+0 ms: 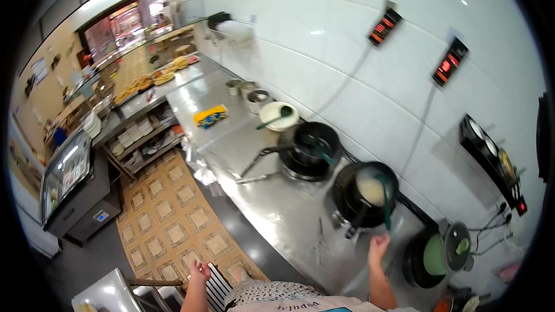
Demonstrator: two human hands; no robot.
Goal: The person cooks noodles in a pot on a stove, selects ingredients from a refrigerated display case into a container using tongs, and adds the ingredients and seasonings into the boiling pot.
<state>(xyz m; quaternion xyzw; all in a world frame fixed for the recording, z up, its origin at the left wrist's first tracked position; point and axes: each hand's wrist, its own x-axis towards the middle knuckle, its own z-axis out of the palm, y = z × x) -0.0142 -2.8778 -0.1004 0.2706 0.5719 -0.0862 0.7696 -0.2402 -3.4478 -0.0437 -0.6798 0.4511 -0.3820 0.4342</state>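
My right hand (378, 248) is closed around the handle end of a green spatula (387, 211), whose head is blurred at the pan below. That black pan (377, 214) sits on the right-hand cooker and has pale, cream-coloured food (373, 190) in it. Away from the counter, over the floor, my left hand (200, 271) hangs with fingers loosely apart and holds nothing. A second black pan (317, 138) stands on the other cooker, with another green utensil (321, 151) lying in it. Metal tongs (319, 242) rest on the steel counter in front of the cookers.
Farther along the steel counter (243, 167) are a white bowl (278, 124) with a dark green ladle, metal pots (257, 99) and a yellow packet (210, 115). To the right stands a green pot (435, 254) with a tilted lid (457, 245). A display freezer (78, 188) is at left.
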